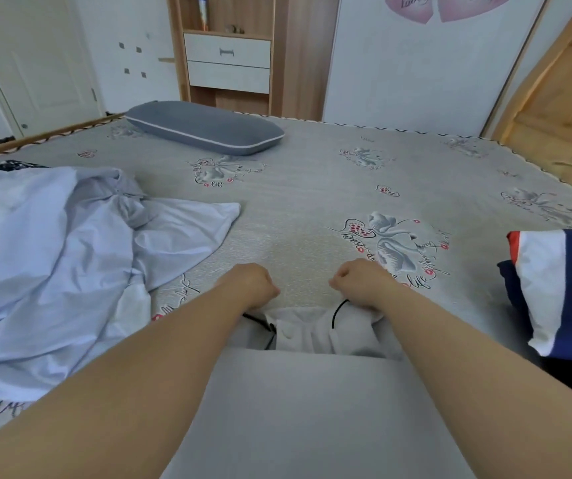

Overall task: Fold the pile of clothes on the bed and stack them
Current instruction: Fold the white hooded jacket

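Observation:
Grey trousers (312, 409) with a black drawstring lie flat on the bed (312, 188) straight in front of me, waistband away from me. My left hand (250, 283) grips the left end of the waistband, fingers curled under. My right hand (360, 280) grips the right end the same way. A crumpled pale blue garment (70, 257) lies in a heap at the left. A folded navy, white and red garment (560, 288) sits at the right edge.
A grey pillow (205, 127) lies at the far side of the bed. A wooden shelf unit with white drawers (227, 60) stands behind it, a door at far left. A wooden headboard (560, 108) rises at the right.

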